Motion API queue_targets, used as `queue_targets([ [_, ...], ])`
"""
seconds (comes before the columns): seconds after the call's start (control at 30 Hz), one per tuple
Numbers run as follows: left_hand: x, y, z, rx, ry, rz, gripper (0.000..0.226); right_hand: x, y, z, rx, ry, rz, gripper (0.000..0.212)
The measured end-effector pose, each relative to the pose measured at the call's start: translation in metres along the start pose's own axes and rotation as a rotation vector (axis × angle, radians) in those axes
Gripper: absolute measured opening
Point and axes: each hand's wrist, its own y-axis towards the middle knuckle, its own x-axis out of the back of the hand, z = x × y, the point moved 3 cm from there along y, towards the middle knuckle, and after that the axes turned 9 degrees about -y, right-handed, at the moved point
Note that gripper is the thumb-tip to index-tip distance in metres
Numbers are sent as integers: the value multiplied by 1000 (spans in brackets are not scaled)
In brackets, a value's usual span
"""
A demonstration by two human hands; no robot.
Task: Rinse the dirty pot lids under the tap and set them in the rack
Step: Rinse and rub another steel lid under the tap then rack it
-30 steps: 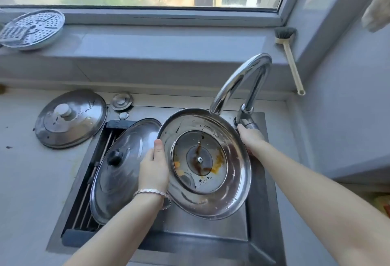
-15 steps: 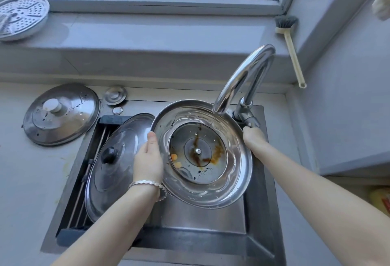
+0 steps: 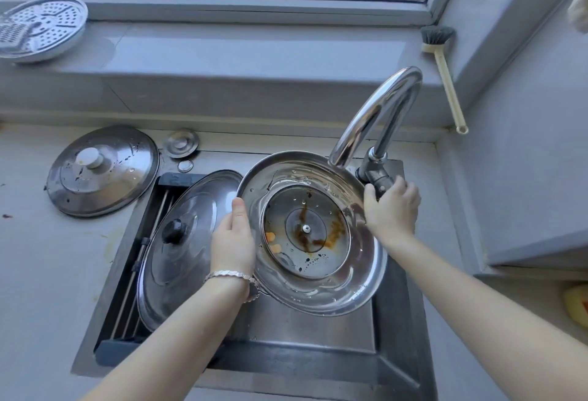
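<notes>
My left hand (image 3: 234, 236) grips the left rim of a steel pot lid (image 3: 318, 286), held underside-up and tilted over the sink (image 3: 394, 321). Brown sauce streaks and orange bits stain the lid's glass centre. My right hand (image 3: 393, 209) is curled round the tap handle (image 3: 377, 176) at the base of the curved chrome tap (image 3: 378, 114). No water stream is visible. A second lid (image 3: 181, 251) with a black knob leans in the rack (image 3: 140, 260) at the sink's left. A third lid (image 3: 103, 170) with a white knob lies on the counter.
A small drain plug (image 3: 181, 143) lies behind the sink. A perforated steamer plate (image 3: 39, 28) rests on the windowsill at the left, and a dish brush (image 3: 442, 72) leans in the right corner. A yellow sponge (image 3: 577, 305) sits at the right edge.
My right hand has shifted from the lid's right rim up onto the tap handle. The lid stays tilted under the spout in my left hand.
</notes>
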Motion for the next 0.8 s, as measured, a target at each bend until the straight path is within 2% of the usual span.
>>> queue_targets([
  [0.03, -1, -1, 0, -4, 3, -5, 40, 2, -15, 10, 176, 22, -44, 58],
  [0.07, -2, -3, 0, -5, 4, -8, 40, 0, -33, 19, 348, 9, 7, 61],
  [0.17, -5, -5, 2, -15, 21, -2, 40, -20, -90, 39, 781, -150, 310, 70],
  [0.27, -6, -6, 8, -33, 5, 12, 46, -26, -112, 46, 1055, -237, 389, 73],
  [0.43, 0, -10, 9, -43, -18, -32, 42, -21, -103, 47, 913, -292, 395, 95],
  [0.57, 6, -13, 15, -31, -104, -65, 45, -27, -126, 51, 1137, -300, 417, 79],
  [0.63, 9, -16, 19, -21, -115, -78, 53, -22, -108, 47, 1020, -306, 408, 75],
  [0.7, 9, -17, 20, -5, -126, -86, 47, -16, -94, 42, 865, -336, 379, 78],
  [0.73, 7, -18, 20, -1, -136, -86, 43, -17, -95, 42, 879, -346, 378, 79],
  [0.8, 6, -18, 19, -11, -139, -82, 47, -23, -112, 44, 1030, -354, 425, 77],
])
